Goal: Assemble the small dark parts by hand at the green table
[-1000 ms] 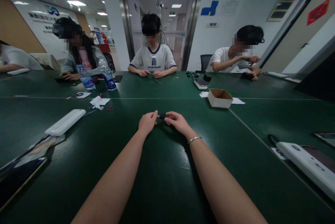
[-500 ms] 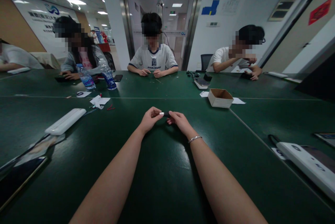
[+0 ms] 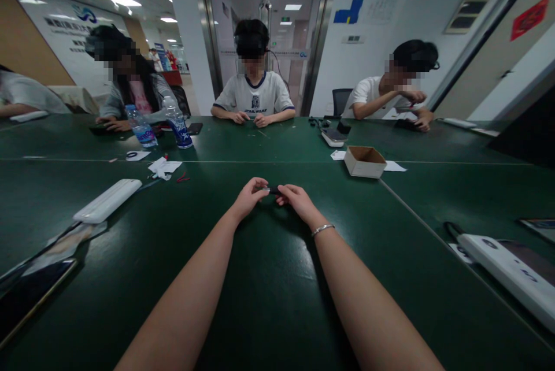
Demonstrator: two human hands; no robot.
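Above the green table (image 3: 264, 278), a small black USB stick (image 3: 273, 190) is held level between my two hands. My left hand (image 3: 251, 195) pinches its left end, where a bit of silver shows at the fingertips. My right hand (image 3: 295, 197), with a silver bracelet (image 3: 323, 230) on the wrist, grips the black right end between thumb and fingers. Fingertips cover part of the stick on both sides.
An open cardboard box (image 3: 365, 163) stands ahead to the right. Two water bottles (image 3: 178, 125), paper scraps (image 3: 165, 167) and a white power bank (image 3: 108, 200) lie leftward. Another white device (image 3: 511, 273) is at right. Several people sit across the table.
Less of the USB stick's bright silver end shows between my hands now. My fingers have shifted slightly; both arms stay in place. The person at right has lowered a hand a little.
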